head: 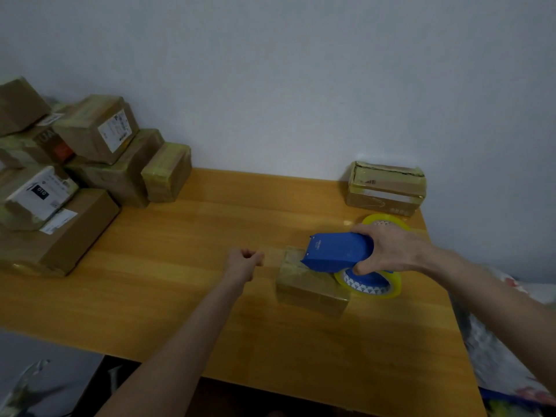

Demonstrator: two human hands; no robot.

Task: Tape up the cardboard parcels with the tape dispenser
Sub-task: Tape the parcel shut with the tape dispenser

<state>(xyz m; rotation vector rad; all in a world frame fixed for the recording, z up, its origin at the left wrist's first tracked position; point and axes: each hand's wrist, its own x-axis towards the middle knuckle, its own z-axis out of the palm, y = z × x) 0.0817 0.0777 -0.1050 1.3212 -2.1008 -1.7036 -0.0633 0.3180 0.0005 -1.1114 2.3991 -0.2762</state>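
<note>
A small brown cardboard parcel (310, 285) lies on the wooden table (186, 266), right of centre. My right hand (388, 248) grips a blue tape dispenser (337, 251) with a clear yellowish tape roll (371, 285), held over the parcel's far right corner. A strip of clear tape appears to stretch left from the dispenser to my left hand (243, 261), whose fingers are pinched together just left of the parcel. Whether it truly pinches the tape end is hard to see.
A pile of several taped parcels (90, 164) fills the table's far left. One more parcel (386, 188) stands at the far right by the wall, with a spare tape roll (385, 221) in front of it. The table's right edge borders patterned fabric (511, 341).
</note>
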